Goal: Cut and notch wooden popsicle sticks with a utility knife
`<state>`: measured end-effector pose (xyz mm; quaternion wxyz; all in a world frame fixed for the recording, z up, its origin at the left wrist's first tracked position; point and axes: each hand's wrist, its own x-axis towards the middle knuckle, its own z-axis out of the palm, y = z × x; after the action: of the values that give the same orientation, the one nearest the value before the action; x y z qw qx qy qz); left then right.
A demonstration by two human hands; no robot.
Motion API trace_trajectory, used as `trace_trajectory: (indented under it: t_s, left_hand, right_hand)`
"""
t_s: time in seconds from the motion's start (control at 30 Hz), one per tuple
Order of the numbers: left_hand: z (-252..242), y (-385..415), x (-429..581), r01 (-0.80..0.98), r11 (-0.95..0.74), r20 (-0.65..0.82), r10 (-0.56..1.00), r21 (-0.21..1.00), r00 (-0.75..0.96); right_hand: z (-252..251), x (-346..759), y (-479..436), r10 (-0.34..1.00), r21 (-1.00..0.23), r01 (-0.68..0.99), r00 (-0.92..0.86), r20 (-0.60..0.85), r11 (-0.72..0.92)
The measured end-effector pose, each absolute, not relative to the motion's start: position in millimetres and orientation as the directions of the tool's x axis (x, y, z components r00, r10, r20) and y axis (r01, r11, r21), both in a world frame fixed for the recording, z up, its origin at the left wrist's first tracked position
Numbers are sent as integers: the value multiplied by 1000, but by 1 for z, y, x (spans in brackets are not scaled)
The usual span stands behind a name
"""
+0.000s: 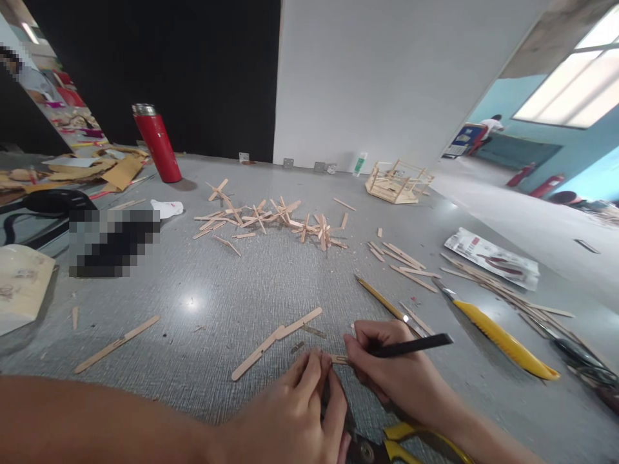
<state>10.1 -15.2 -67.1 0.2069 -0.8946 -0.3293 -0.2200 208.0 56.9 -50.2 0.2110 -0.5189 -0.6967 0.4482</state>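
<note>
My left hand (300, 409) has its fingers pressed together on one end of a wooden craft stick (340, 359), which bears a small rectangular outline. My right hand (403, 370) grips a slim black pen-like tool (413, 347) at the stick's other end; the tool's tip is hidden. Two notched craft sticks (275, 343) lie end to end just beyond my left hand. Below my hands are yellow-handled pliers (406, 441), partly covered by the left fingers.
A yellow utility knife (503, 338) and a pencil (382, 296) lie to the right. Craft-stick pieces (280, 212) are heaped mid-table. Behind stand a red flask (159, 145) and a wooden stick frame (399, 183). Another notched stick (116, 345) is at left.
</note>
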Motion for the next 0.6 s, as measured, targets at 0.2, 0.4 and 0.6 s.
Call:
trace_trajectory:
  t_s: [0.2, 0.4, 0.6]
  left_hand:
    - [-68, -15, 10, 680, -700, 552, 486, -219, 678]
    - [-70, -15, 10, 677, -700, 529, 495, -228, 690]
    - [-71, -17, 8, 671, -655, 664, 334, -347, 669]
  right_hand:
    - [-50, 208, 57, 916, -846, 531, -362, -174, 49]
    - [-46, 207, 59, 911, -871, 491, -350, -218, -20]
    - [-39, 208, 65, 913, -915, 383, -317, -258, -125]
